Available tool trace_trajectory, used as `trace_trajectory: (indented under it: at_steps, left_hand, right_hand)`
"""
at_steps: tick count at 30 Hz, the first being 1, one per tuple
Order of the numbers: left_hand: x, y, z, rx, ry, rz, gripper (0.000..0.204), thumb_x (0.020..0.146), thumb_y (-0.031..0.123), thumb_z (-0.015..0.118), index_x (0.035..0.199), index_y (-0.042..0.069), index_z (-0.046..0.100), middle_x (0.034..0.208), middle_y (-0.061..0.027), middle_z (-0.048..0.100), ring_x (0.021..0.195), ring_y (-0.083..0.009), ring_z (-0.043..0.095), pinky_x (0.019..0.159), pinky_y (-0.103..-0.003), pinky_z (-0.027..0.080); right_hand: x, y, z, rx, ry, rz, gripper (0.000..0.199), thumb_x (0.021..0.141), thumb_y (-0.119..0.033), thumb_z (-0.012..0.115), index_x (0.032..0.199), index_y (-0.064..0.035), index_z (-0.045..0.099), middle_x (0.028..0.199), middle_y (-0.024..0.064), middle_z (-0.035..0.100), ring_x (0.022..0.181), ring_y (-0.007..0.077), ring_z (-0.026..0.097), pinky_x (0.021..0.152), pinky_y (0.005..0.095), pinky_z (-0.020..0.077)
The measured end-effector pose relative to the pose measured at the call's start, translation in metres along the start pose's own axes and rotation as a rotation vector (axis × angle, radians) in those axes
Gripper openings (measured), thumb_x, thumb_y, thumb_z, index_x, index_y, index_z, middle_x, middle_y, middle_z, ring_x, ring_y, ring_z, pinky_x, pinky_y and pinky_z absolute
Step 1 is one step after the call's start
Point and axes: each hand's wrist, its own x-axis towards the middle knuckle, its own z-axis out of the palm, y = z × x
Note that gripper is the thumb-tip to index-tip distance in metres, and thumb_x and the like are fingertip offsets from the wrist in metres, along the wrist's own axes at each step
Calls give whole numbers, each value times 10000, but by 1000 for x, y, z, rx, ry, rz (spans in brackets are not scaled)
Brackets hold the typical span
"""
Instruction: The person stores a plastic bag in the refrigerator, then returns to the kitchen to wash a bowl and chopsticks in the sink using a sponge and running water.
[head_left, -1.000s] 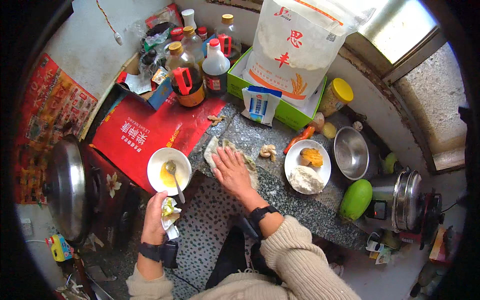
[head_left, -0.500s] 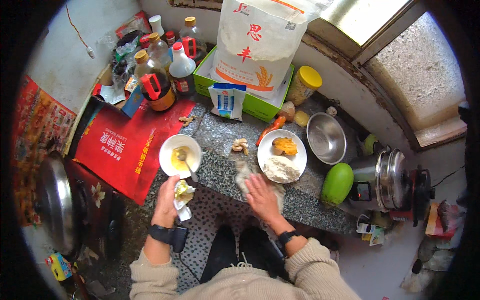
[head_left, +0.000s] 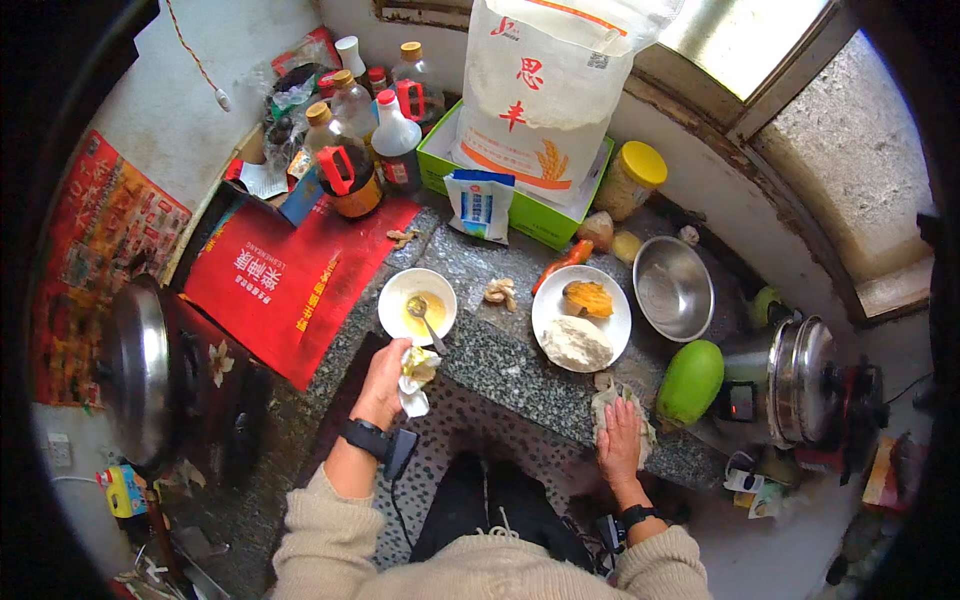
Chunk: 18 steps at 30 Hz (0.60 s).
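Observation:
My left hand [head_left: 380,383] is closed round a crumpled white tissue [head_left: 417,372] with yellow-green patches, just in front of the counter edge. Behind it stands a white bowl [head_left: 388,296] holding yellowish liquid and a metal spoon [head_left: 433,326]. My right hand [head_left: 620,440] lies flat with fingers stretched on a pale, stained cloth [head_left: 603,398] at the counter's front edge. Near that hand are a green oblong gourd or melon [head_left: 690,382] and a white plate [head_left: 622,300]. On the plate are a mound of white flour [head_left: 577,344] and an orange chunk [head_left: 588,298].
A steel basin [head_left: 674,288] and a steel pot [head_left: 800,380] stand on the right. Behind lie ginger [head_left: 500,293], a carrot [head_left: 565,262], and a green box [head_left: 545,228] with a flour bag [head_left: 540,100]. Bottles [head_left: 345,175] stand back left; a lidded pan [head_left: 140,370] is far left.
My right hand has slid the cloth rightward along the counter edge, from in front of the plate toward the green gourd. My left hand keeps the tissue near the bowl. The view has shifted.

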Motion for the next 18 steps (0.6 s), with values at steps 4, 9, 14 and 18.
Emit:
trace_trajectory:
  at_steps: [4, 9, 14, 18]
  left_hand:
    - [16, -4, -13, -43, 40, 32, 258, 917, 215, 495, 1002, -11, 587, 863, -91, 652, 705, -193, 651, 602, -324, 542]
    - [7, -17, -21, -76, 7, 42, 435, 934, 436, 544, 1003, 8, 575, 838, -77, 634, 690, -169, 637, 597, -328, 544]
    - [-44, -39, -22, -89, 167, 98, 453, 935, 429, 548, 1053, -7, 577, 858, -72, 624, 707, -169, 631, 619, -305, 534]
    - [-87, -59, -23, -145, 190, 130, 361, 945, 392, 544, 1007, 39, 589, 815, -47, 616, 690, -158, 633, 598, -309, 541]
  right_hand:
    - [-6, 15, 0, 21, 13, -7, 456, 928, -206, 488, 1376, -131, 446, 1480, 99, 352, 1386, 319, 280, 1112, 484, 228]
    - [-1, 11, 2, 27, 8, -87, 457, 917, -175, 516, 1366, -116, 453, 1467, 118, 363, 1378, 321, 295, 1113, 484, 228]
    - [34, -24, 0, 77, -48, -273, 472, 898, -161, 563, 1354, -98, 461, 1441, 132, 389, 1359, 326, 325, 1104, 480, 253]
    - [67, -67, 14, 153, -23, -413, 481, 888, -141, 577, 1351, -87, 460, 1424, 140, 402, 1343, 329, 347, 1090, 482, 280]
